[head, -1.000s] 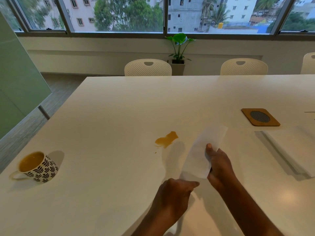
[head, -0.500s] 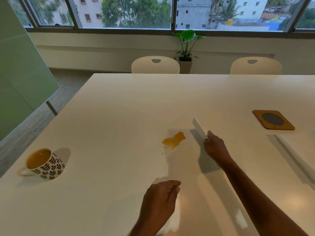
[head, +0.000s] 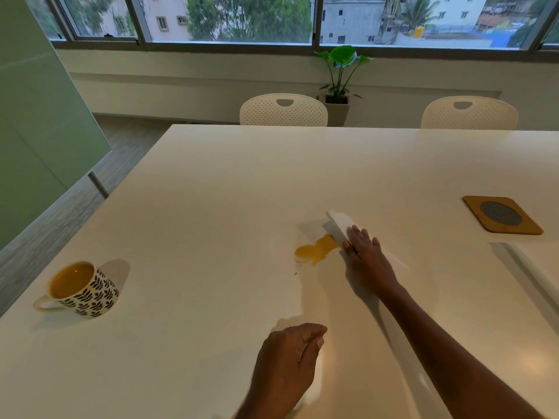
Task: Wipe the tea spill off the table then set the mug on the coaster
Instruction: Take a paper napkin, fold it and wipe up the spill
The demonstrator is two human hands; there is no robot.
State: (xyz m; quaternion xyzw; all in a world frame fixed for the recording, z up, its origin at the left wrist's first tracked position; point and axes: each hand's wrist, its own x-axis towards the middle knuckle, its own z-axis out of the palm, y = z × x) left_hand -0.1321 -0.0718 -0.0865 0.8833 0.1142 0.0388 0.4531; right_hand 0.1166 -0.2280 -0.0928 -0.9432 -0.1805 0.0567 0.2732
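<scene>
An orange-brown tea spill (head: 316, 251) lies on the white table (head: 227, 192), near its middle. My right hand (head: 367, 252) presses flat, fingers straight, on a folded white tissue (head: 340, 222) whose left edge touches the spill's right end. Nearer the front edge, my left hand (head: 287, 364) rests on the table with its fingers loosely curled and nothing visibly in it. A leaf-patterned mug (head: 81, 290) full of tea stands upright at the far left. The brown square coaster (head: 502, 214), with a dark round centre, lies at the right.
A flat white object (head: 538, 267) lies at the right edge, just below the coaster. Two white chairs (head: 283, 110) (head: 469, 113) stand at the table's far side, with a potted plant (head: 340, 74) by the window. The table's left edge runs close to the mug.
My right hand carried the tissue forward and to the left, then laid it flat beside the spill. My left hand let go of the tissue's near end and curled.
</scene>
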